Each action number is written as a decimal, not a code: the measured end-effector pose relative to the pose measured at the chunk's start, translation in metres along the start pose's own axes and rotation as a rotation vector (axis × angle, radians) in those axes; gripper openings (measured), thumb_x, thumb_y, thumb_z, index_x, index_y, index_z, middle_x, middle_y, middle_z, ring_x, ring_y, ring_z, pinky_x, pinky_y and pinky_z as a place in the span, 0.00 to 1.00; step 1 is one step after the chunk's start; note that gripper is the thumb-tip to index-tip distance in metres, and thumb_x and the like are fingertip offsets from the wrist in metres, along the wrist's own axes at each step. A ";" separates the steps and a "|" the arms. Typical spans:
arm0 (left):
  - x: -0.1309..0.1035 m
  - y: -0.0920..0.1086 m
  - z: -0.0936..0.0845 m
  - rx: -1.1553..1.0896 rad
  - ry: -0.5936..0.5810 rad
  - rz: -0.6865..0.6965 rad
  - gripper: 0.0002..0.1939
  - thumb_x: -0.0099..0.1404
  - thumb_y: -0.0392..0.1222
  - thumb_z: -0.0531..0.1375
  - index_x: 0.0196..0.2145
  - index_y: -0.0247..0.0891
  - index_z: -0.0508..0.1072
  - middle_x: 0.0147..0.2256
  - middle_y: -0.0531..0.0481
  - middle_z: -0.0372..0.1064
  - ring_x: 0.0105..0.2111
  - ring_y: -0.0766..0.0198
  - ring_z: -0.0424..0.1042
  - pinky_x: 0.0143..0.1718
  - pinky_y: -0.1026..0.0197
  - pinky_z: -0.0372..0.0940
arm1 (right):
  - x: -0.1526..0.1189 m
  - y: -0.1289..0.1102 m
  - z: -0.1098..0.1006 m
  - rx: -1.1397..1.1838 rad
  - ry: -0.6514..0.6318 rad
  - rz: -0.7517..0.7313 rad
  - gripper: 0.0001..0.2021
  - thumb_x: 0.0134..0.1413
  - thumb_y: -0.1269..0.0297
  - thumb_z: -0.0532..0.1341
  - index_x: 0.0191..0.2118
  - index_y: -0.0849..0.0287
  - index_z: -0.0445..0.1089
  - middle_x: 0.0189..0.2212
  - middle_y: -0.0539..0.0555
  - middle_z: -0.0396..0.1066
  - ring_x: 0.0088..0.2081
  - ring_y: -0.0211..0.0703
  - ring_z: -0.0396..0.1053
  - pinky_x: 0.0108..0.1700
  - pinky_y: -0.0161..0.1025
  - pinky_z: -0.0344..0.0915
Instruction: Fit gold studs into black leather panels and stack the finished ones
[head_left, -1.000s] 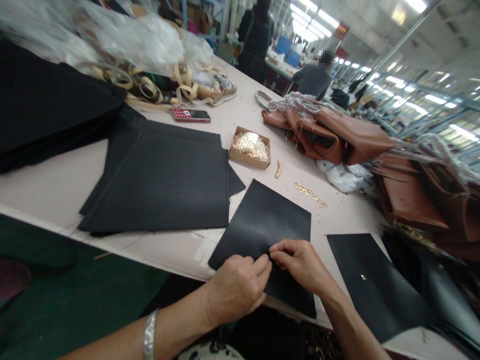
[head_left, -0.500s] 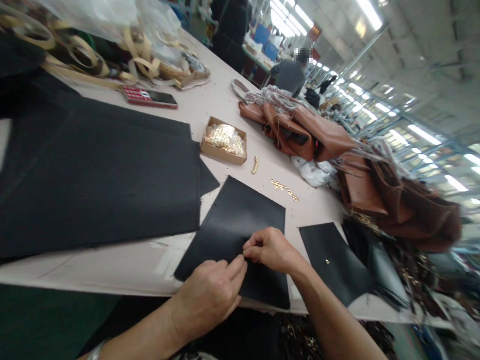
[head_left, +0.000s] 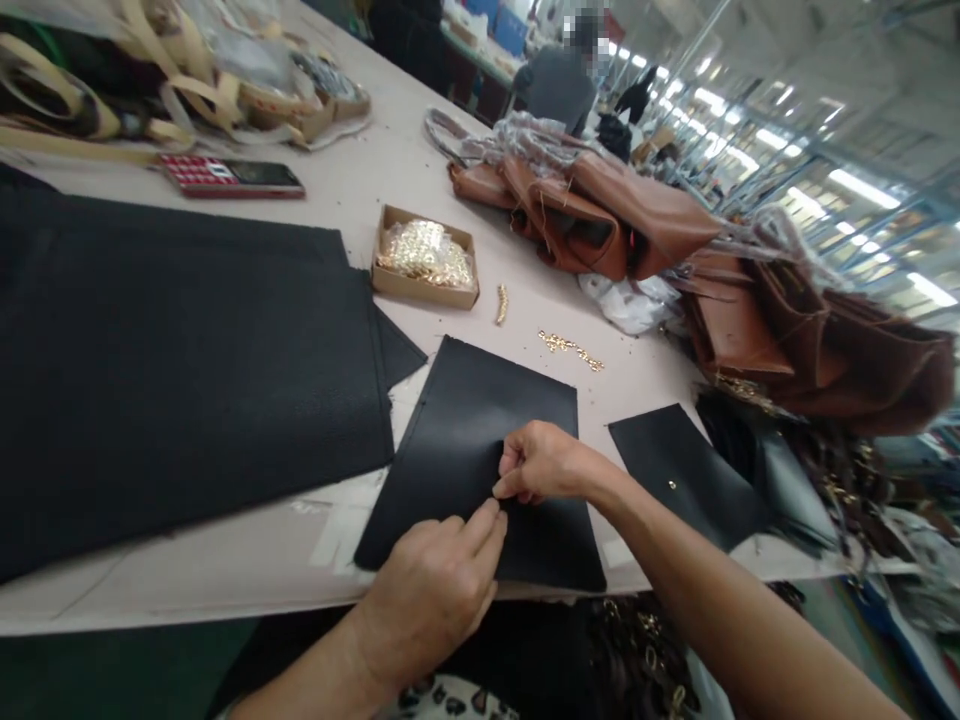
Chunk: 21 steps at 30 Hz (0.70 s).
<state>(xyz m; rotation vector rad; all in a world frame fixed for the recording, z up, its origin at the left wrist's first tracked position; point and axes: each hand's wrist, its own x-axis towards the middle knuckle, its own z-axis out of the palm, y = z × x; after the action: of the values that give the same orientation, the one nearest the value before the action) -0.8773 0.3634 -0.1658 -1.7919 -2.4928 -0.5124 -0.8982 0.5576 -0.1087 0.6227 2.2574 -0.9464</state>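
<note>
A black leather panel (head_left: pixel 480 400) lies on the table in front of me, its near edge close to the table edge. My left hand (head_left: pixel 442 570) rests over the panel's near part, fingers bent and pressed together, index fingertip at the panel's middle. My right hand (head_left: pixel 540 460) is closed in a pinch just above that fingertip. Whatever sits between the fingertips is too small or hidden to make out. Right of the panel lies another black leather piece (head_left: pixel 690 470) with a small gold fitting (head_left: pixel 672 485) on it.
Beyond the panel are a cardboard box (head_left: pixel 427 290) of gold fittings, a short gold row (head_left: pixel 502 304) and loose gold pieces (head_left: pixel 570 349). Large black sheets (head_left: pixel 187 350) lie left, a phone (head_left: pixel 232 178) behind them. Brown leather bags (head_left: pixel 600 210) line the right; a person (head_left: pixel 559 85) is far off.
The view has shifted a little to the right and down. Both hands stay together at the panel's middle; the right hand's fingers have curled in more.
</note>
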 end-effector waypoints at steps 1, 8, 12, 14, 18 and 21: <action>0.000 0.000 0.000 0.008 0.009 0.000 0.24 0.61 0.33 0.56 0.55 0.32 0.71 0.53 0.43 0.73 0.36 0.55 0.76 0.32 0.53 0.72 | 0.000 0.000 -0.001 -0.030 0.029 -0.016 0.10 0.38 0.69 0.72 0.24 0.58 0.69 0.14 0.45 0.67 0.20 0.37 0.68 0.22 0.31 0.61; -0.003 -0.005 0.009 0.028 0.176 0.027 0.25 0.58 0.26 0.52 0.52 0.34 0.73 0.50 0.44 0.75 0.39 0.58 0.77 0.36 0.56 0.73 | -0.020 0.053 -0.009 -0.061 0.675 -0.205 0.14 0.47 0.56 0.69 0.40 0.57 0.76 0.37 0.55 0.76 0.41 0.48 0.72 0.44 0.40 0.65; -0.005 -0.009 0.013 0.044 0.255 0.056 0.25 0.60 0.25 0.49 0.52 0.35 0.72 0.49 0.45 0.75 0.40 0.59 0.78 0.38 0.57 0.74 | -0.026 0.092 -0.004 0.290 0.797 -0.175 0.21 0.47 0.62 0.68 0.50 0.57 0.76 0.40 0.57 0.76 0.43 0.50 0.73 0.50 0.45 0.65; -0.005 -0.011 0.013 0.070 0.276 0.084 0.25 0.62 0.26 0.48 0.53 0.36 0.71 0.50 0.46 0.75 0.39 0.61 0.78 0.38 0.59 0.73 | -0.026 0.098 0.002 0.392 0.722 -0.229 0.20 0.45 0.64 0.67 0.47 0.57 0.78 0.36 0.54 0.78 0.39 0.46 0.75 0.46 0.42 0.69; -0.002 -0.011 0.010 0.051 0.390 0.160 0.18 0.70 0.35 0.49 0.53 0.39 0.71 0.51 0.46 0.74 0.36 0.64 0.79 0.36 0.66 0.73 | -0.043 0.102 0.004 0.577 0.730 -0.362 0.19 0.49 0.64 0.64 0.49 0.56 0.77 0.45 0.53 0.79 0.44 0.46 0.76 0.48 0.41 0.71; -0.005 -0.009 0.010 -0.063 0.472 0.186 0.16 0.74 0.45 0.50 0.52 0.42 0.72 0.49 0.47 0.75 0.37 0.67 0.80 0.35 0.72 0.72 | -0.073 0.130 -0.012 0.693 0.889 -0.415 0.21 0.49 0.59 0.65 0.51 0.56 0.77 0.48 0.55 0.77 0.48 0.49 0.75 0.53 0.44 0.69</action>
<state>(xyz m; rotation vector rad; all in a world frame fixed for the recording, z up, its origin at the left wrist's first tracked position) -0.8827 0.3595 -0.1788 -1.6581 -1.9954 -0.8881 -0.7709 0.6360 -0.1126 1.0411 2.8648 -2.0121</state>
